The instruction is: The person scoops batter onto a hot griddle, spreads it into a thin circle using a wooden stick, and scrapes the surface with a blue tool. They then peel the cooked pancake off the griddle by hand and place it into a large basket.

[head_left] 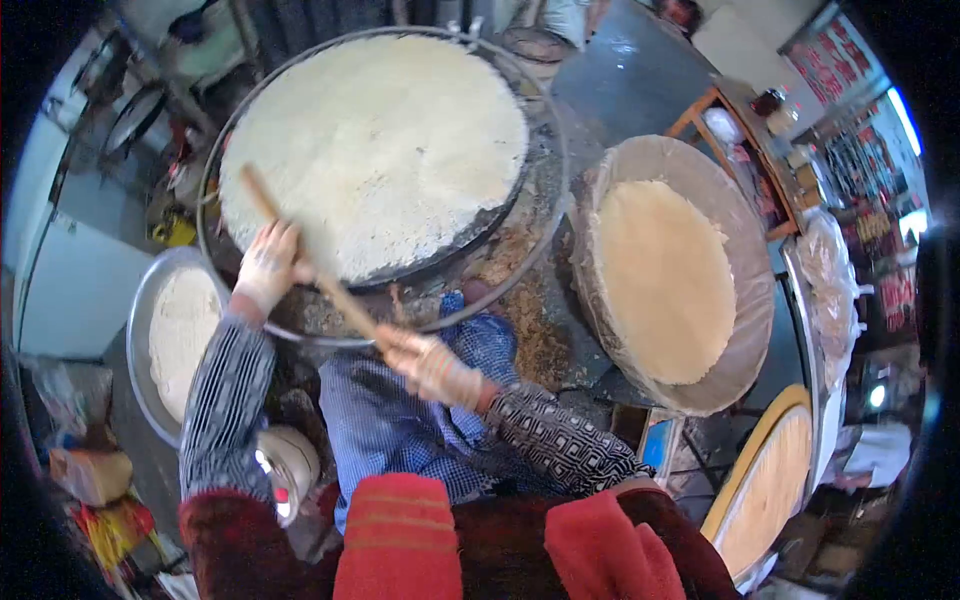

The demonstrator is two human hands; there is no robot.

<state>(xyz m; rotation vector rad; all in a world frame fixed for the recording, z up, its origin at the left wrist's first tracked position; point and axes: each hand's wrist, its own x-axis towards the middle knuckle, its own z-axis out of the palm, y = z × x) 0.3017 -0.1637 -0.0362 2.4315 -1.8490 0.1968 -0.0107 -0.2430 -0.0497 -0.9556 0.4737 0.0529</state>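
Observation:
My left hand (268, 268), in a thin pale glove, grips the middle of a long wooden stick (348, 306) at the front left edge of a big round griddle. Closed around the stick's near end is my gloved right hand (432, 366), above the blue checked cloth on my lap. The far end of the stick slants over a wide, thin, pale flatbread (375, 150) that covers the griddle (480, 238). Slight blur along the stick hides whether it touches the flatbread. A metal ring (560, 150) runs around the griddle.
At my right stands a large plastic-lined basket (755, 300) with a round tan mass in it. A metal basin (140, 330) of whitish batter or dough sits left. Round wooden boards (765, 490) lean at lower right. A wooden shelf (770, 165) stands behind the basket.

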